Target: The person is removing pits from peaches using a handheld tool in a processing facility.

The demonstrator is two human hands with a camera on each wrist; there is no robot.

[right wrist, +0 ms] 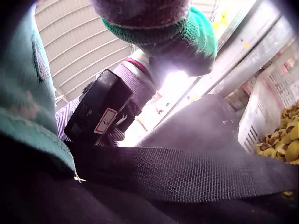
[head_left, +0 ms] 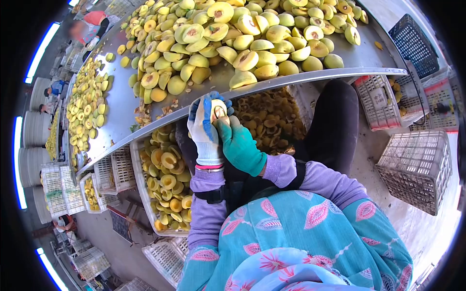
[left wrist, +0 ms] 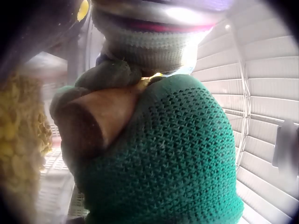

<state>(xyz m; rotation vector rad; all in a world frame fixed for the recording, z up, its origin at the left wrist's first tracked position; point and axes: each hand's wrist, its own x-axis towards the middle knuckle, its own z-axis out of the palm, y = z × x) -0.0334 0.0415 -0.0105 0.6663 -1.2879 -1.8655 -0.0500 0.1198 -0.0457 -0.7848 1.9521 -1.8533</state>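
Note:
My left hand (head_left: 205, 130), in a white and blue glove, holds a halved yellow-green fruit (head_left: 218, 107) near the metal table's front edge, its cut face with a brown centre showing. My right hand (head_left: 244, 148), in a green knitted glove, is close against that fruit. In the left wrist view, the green fingers wrap round a tool with a thick wooden handle (left wrist: 110, 114); its working end is hidden. The right wrist view shows the green glove (right wrist: 198, 44) from below, beyond the purple sleeve.
A big heap of halved fruit (head_left: 199, 46) covers much of the metal table (head_left: 359, 58). Under its edge stand a crate of hollowed halves (head_left: 167, 182) and a pile of brownish pieces (head_left: 272, 119) between the legs. Plastic crates (head_left: 415, 169) stand at the right.

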